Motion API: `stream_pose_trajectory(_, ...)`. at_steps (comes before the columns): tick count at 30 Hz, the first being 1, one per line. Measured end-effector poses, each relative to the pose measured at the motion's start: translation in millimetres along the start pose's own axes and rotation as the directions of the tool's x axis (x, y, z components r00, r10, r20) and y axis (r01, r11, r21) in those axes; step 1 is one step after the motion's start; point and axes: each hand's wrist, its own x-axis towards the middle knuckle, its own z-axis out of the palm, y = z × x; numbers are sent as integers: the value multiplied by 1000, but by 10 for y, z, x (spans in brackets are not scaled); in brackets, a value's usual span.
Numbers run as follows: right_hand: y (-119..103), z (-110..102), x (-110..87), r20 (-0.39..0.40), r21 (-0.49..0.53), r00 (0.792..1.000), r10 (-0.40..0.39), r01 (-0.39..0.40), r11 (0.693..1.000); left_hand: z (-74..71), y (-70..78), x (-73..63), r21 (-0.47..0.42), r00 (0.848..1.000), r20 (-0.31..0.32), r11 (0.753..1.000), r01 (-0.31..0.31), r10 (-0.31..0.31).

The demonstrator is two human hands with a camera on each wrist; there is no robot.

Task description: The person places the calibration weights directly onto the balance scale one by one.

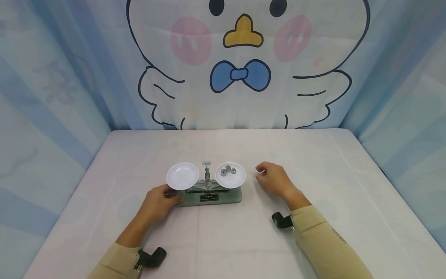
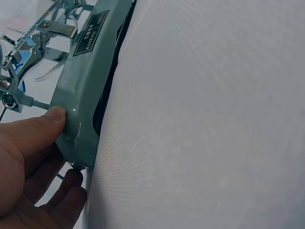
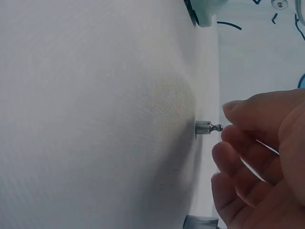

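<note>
A balance scale (image 1: 209, 197) with a green base stands on the table. Its left pan (image 1: 182, 176) is white and bare; three small metal weights (image 1: 228, 169) sit on its white right pan (image 1: 230, 182). My left hand (image 1: 156, 203) grips the left end of the base, thumb on top and fingers around the end, as the left wrist view (image 2: 33, 162) shows. To the right of the scale, my right hand (image 1: 275, 180) has its thumb and fingers apart beside a knobbed metal weight (image 3: 204, 127) standing on the table. The head view hides that weight.
Part of another metal piece (image 3: 201, 222) shows at the bottom of the right wrist view. A pale cloth covers the table (image 1: 223, 240). Blue patterned curtains (image 1: 52, 116) hang at the sides, and a cartoon-printed cloth (image 1: 244, 104) hangs behind.
</note>
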Motion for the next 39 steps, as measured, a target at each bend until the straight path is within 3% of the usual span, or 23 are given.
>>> stream_pose_trajectory(20,26,84,11,42,-68,999,4,-1,998,-5,14,-6,12,1000,3,1000,5,-5)
stream_pose_trajectory(27,-92,15,-60,-82,-36,994,-73,71,997,-11,34,-16,18,1000,4,1000,16,-16)
stream_pose_trajectory(39,-395,-137,-190,-197,36,955,-223,235,971,-5,19,-12,12,1000,4,1000,9,-9)
